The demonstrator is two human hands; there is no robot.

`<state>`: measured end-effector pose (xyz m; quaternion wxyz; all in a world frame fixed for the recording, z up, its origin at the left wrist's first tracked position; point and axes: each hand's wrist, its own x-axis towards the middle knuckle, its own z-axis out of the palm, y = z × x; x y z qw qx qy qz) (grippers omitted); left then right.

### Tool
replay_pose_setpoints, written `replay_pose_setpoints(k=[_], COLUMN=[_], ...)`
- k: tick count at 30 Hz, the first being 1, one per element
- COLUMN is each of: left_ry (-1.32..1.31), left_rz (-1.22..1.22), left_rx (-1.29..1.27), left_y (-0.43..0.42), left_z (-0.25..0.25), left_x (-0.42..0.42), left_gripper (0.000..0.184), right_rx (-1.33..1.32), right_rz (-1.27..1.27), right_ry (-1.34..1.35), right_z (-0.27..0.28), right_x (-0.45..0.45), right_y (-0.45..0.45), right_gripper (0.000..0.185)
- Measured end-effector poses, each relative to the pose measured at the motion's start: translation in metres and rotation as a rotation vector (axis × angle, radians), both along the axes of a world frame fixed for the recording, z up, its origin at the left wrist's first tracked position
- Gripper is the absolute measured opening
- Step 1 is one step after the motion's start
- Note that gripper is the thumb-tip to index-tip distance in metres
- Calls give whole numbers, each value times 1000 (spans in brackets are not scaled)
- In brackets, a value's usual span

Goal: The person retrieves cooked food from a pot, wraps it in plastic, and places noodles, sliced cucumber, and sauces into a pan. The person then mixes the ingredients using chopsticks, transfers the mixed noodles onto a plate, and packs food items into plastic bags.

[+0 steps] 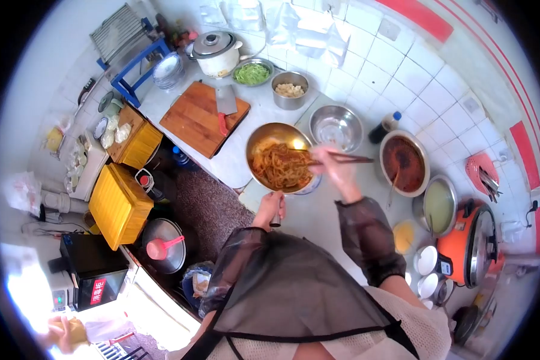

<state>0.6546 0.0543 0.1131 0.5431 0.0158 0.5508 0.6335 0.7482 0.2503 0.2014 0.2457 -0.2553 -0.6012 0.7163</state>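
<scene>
Reddish sauced noodles (pixel 279 167) lie in a round metal pan (pixel 264 134) in front of me. My left hand (pixel 271 209) is closed around a dark handle at the pan's near side; where it joins the pan is hidden by the fingers. Long brown chopsticks (pixel 357 159) are gripped in my right hand (pixel 336 171), which is slightly blurred over the pan's right rim. The chopsticks' left ends reach in among the noodles. Under the pan's near right edge shows part of a blue-and-white dish (pixel 311 188). An empty steel bowl (pixel 336 128) stands just behind my right hand.
A cleaver (pixel 226 103) lies on a wooden board (pixel 189 120) to the left. Behind are shredded greens (pixel 251 74) and a steel pot (pixel 290 90). Rightward stand a red sauce basin (pixel 425 159), a dark bottle (pixel 384 127) and an orange cooker (pixel 462 240). Another person's hand (pixel 63 333) shows lower left.
</scene>
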Motion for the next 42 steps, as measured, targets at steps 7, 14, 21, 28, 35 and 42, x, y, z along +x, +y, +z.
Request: replay_pose_setpoints(k=[7,14,21,28,35,42], left_ry=[12,58,-147,18,114,530], left_rz=[56,-37,56,-80,-56,-112], left_rx=[20,-17,98,47,-26,-139], left_y=[10,7,1,10,4,-5], left_z=[14,11,11,10,5,-15], left_x=[14,6,-3,23,7,-16], left_gripper=[21,21,20,21,22,27], right_rx=[-283,-665,26,-428,-559,-457], right_rz=[-269,-341,-19,-327,-276,-187], right_ry=[136,324,-30,292,352,300], right_z=[-105,-108,-38,-124,-129,-103], right_x=[9,-8,30,5,1,5], right_y=[-1,24,24,24,40,44], right_gripper=[37,34,35,37,39,39])
